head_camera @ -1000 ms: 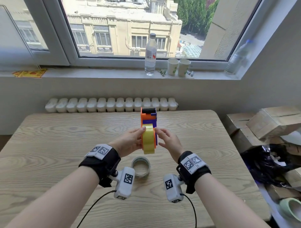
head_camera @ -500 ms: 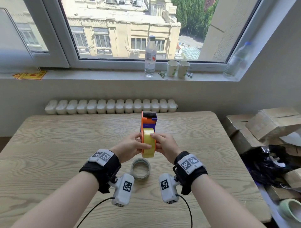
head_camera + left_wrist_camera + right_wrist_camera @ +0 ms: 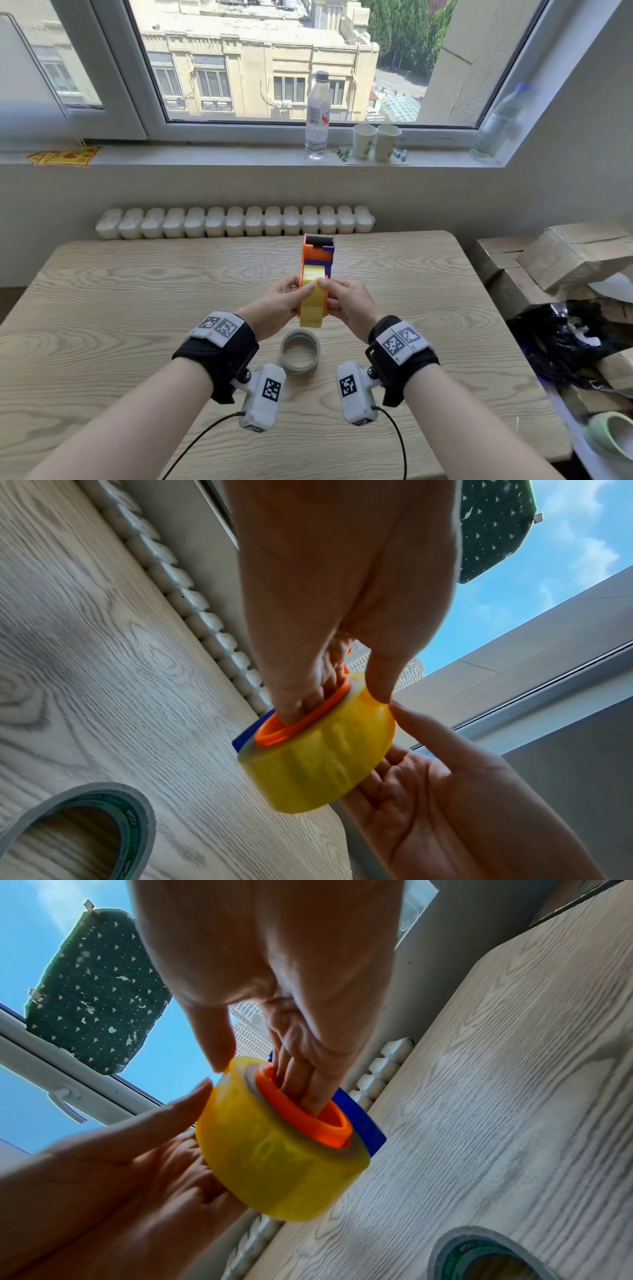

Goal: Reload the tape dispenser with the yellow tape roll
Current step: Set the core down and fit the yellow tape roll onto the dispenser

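I hold an orange and purple tape dispenser (image 3: 318, 255) upright above the wooden table (image 3: 137, 308). The yellow tape roll (image 3: 312, 303) sits on the dispenser's orange hub (image 3: 308, 1118). My left hand (image 3: 291, 301) grips it from the left, fingers inside the hub (image 3: 301, 715) and thumb on the roll (image 3: 318, 764). My right hand (image 3: 337, 299) grips from the right the same way, fingers in the hub and thumb on the roll (image 3: 274, 1156). Both thumb tips meet on top of the roll. A blue dispenser part (image 3: 363, 1123) shows behind the roll.
A nearly spent grey tape roll (image 3: 300, 354) lies flat on the table just below my hands. Cardboard boxes (image 3: 561, 260) and black plastic (image 3: 565, 346) crowd the right side. A bottle (image 3: 318, 116) and two paper cups (image 3: 376, 141) stand on the sill.
My right hand, spread beside the roll a second ago, has closed onto it. Both thumbs have slid up to meet on top of the roll. The dispenser has barely shifted.
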A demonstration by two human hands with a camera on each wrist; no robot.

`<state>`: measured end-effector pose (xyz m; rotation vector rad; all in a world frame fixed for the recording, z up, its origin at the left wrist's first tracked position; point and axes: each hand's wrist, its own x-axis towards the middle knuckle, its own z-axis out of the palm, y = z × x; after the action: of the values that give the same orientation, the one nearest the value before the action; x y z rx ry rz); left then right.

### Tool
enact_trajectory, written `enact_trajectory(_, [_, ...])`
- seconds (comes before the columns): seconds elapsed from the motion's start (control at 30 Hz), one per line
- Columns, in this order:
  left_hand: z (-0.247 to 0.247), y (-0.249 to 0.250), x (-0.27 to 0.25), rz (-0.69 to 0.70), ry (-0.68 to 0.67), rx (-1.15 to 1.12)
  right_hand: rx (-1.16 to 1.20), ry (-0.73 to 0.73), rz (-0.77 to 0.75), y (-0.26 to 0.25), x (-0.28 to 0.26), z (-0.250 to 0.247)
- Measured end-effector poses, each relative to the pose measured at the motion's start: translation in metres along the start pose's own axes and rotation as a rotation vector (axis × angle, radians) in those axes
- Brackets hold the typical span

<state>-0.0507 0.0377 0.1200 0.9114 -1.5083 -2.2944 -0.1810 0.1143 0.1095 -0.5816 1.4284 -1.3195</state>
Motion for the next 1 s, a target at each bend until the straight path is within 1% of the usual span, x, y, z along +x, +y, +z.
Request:
enact_trajectory(0.13, [0.0, 0.003, 0.002, -0.037, 0.044, -0.004, 0.005, -0.009, -0.001, -0.001, -0.002, 0.001])
enact_trajectory(0.3, [-0.005, 0.006, 0.001, -0.06, 0.0, 0.02, 0.041, 0.01, 0.021, -0.003, 0.001, 0.002])
enact_trajectory(0.6, [-0.004, 0.006, -0.001, 0.006, -0.028, 0.011, 0.039, 0.011, 0.019, -0.006, 0.002, 0.005])
enact_trajectory(0.7, [-0.002, 0.006, 0.0, 0.018, 0.007, 0.004, 0.046, -0.003, 0.003, -0.009, -0.001, 0.007])
enact_trajectory(0.8, [-0.002, 0.008, 0.001, -0.003, 0.045, -0.014, 0.062, 0.001, 0.008, -0.01, -0.001, 0.008])
enact_trajectory(1.0, [-0.009, 0.01, -0.003, -0.026, -0.01, 0.045, 0.06, -0.002, 0.026, -0.01, -0.001, 0.009])
